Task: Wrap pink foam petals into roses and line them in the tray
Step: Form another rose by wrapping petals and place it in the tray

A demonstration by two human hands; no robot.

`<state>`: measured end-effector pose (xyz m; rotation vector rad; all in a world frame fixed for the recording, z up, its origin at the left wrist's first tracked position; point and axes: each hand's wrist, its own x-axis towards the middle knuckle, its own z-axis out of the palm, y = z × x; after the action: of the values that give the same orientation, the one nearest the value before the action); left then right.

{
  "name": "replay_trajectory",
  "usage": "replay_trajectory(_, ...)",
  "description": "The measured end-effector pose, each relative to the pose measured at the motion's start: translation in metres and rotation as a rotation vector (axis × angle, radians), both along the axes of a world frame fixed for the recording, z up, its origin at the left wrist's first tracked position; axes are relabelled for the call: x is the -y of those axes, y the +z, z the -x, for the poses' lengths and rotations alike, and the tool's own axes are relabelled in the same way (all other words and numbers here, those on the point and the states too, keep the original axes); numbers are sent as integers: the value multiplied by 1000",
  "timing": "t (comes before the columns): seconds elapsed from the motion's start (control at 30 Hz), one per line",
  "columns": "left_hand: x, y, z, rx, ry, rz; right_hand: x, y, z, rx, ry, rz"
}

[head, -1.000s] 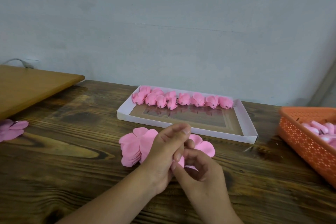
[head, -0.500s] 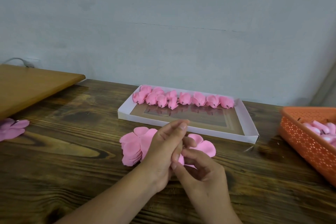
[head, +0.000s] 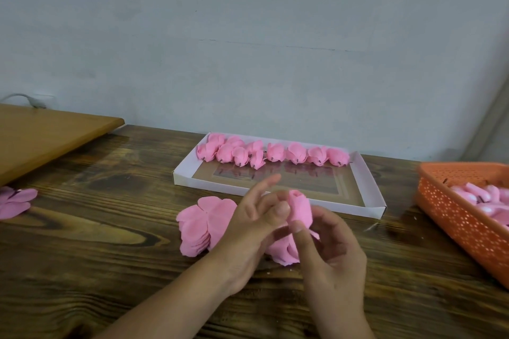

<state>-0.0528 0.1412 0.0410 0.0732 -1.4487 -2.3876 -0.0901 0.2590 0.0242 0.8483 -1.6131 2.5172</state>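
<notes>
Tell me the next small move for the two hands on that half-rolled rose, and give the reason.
Probably wrap the next loose petal around the bud. The left hand and right hand pinch a rolled pink bud, but petals below it still hang unrolled, so it seems not ready for the row of roses in the tray.

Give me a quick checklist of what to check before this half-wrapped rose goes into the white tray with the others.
1. Rose held: ok, left hand and right hand both pinch it.
2. All petals wrapped: not ok, loose petals hang below the bud.
3. Space in white tray: ok, the front part is bare below the row of finished roses.
4. Path to tray: ok, nothing lies between.
5. Spare petals: ok, petal stack beside left hand.
6. Wrap tightness: cannot tell, fingers cover it.
</notes>
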Motion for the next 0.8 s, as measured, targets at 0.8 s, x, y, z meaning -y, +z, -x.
replay_trajectory(0.8,-3,-7,4,71,298,384,-6,-8,10,-315,-191,-300)
